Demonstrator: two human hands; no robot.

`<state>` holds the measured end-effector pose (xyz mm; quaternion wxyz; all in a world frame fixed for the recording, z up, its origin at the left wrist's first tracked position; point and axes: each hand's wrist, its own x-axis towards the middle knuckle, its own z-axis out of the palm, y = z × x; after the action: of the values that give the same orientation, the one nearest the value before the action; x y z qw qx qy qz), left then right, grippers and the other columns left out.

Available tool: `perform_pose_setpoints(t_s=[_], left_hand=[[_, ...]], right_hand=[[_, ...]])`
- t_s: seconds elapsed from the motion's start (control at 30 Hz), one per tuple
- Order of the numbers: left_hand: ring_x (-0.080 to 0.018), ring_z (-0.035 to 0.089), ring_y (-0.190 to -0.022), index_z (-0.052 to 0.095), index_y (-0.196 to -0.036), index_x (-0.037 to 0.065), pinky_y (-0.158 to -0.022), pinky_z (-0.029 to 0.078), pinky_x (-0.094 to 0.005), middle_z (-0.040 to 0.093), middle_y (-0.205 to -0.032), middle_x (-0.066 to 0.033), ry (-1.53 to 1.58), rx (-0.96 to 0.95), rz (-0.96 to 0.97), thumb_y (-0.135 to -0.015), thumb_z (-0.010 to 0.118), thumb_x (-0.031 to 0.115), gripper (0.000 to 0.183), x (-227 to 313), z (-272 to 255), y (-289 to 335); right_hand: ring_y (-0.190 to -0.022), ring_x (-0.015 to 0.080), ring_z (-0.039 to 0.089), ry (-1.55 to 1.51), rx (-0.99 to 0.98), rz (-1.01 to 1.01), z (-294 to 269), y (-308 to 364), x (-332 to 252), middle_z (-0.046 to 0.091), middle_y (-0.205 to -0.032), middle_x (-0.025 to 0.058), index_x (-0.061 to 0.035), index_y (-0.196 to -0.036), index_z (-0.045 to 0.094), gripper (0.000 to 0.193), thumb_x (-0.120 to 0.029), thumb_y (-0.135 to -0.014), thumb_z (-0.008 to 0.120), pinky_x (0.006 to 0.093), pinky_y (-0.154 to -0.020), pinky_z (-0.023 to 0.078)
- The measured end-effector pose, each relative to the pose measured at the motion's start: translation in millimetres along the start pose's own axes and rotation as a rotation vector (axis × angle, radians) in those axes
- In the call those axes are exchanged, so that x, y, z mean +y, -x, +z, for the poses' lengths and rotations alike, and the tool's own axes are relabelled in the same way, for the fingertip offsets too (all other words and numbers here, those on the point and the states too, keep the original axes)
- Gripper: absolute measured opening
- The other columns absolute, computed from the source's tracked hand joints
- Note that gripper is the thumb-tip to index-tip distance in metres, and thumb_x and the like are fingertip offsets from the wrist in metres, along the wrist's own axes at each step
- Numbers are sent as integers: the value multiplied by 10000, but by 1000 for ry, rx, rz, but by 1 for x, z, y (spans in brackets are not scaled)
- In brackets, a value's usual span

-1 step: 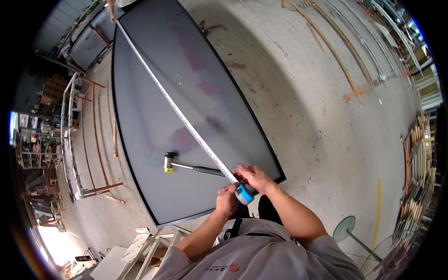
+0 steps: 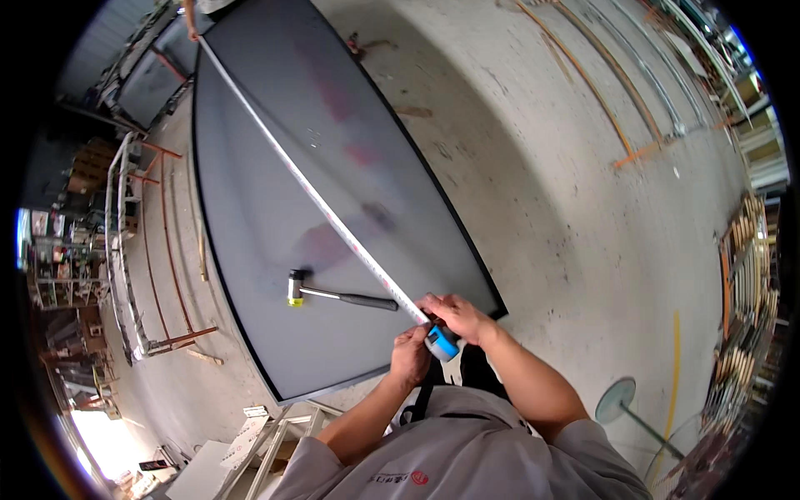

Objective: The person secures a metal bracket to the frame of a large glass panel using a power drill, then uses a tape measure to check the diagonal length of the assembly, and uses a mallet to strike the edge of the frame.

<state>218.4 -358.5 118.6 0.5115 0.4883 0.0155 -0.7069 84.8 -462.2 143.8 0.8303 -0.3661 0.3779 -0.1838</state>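
Note:
A large grey panel with black edges (image 2: 250,208) lies flat in front of me. Stretched diagonally over it is the white blade (image 2: 325,208) of a blue and grey tape measure (image 2: 442,342). My left hand (image 2: 409,354) is closed, its fingers pinching at the left of the case where the blade comes out. On the other side, my right hand (image 2: 454,317) has its bent fingers closed on the blade and case. At the far left corner, another person's hand (image 2: 192,33) is at the blade's end. A two-faced mallet (image 2: 346,297), black and yellow, rests on the panel left of the blade.
Metal racks (image 2: 121,242) stand on the floor to the left. A white frame (image 2: 292,437) is close by at lower left. At right are a round disc on a pole (image 2: 615,400), stacked strips (image 2: 742,325) and orange and grey bars (image 2: 612,108).
The tape measure and both my hands have shifted slightly right over the panel. The mallet's handle end now shows just left of the blade. The view has shifted a little.

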Motion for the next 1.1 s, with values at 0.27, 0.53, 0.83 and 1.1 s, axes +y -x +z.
perform_pose_setpoints(t_s=[0.27, 0.53, 0.83, 1.1], left_hand=[[-104, 593, -820, 623, -1030, 24, -711, 478, -273, 640, -929, -22, 23, -59, -316, -985, 619, 301, 281, -104, 60, 16], [-197, 593, -1097, 589, -1183, 20, -950, 466, -374, 638, -1179, -78, 9, -231, -388, -990, 585, 329, 364, -146, 73, 12], [-239, 607, -970, 614, -1120, -14, -888, 510, -344, 657, -1050, -127, 213, -86, -447, -910, 648, 205, 305, -122, 13, -37], [-234, 573, -864, 585, -1048, -55, -817, 514, -325, 623, -956, -132, 393, -14, -520, -938, 571, 75, 170, -117, 16, -48]], right_hand=[[-705, 362, 632, 642, 305, 158, -58, 100, 36, 647, -790, 234, 18, -886, 696, 331, -308, -874, 640, 424, -668, 499], [-709, 365, 610, 743, 491, 168, -101, 134, 51, 630, -747, 203, 6, -851, 686, 311, -293, -905, 620, 447, -663, 477], [-739, 393, 594, 1050, 711, 62, -133, 118, 69, 618, -726, 186, -13, -773, 644, 294, -213, -958, 533, 502, -704, 471], [-690, 392, 579, 1070, 699, 23, -139, 109, 88, 596, -673, 183, -10, -766, 637, 280, -196, -955, 548, 494, -695, 470]])
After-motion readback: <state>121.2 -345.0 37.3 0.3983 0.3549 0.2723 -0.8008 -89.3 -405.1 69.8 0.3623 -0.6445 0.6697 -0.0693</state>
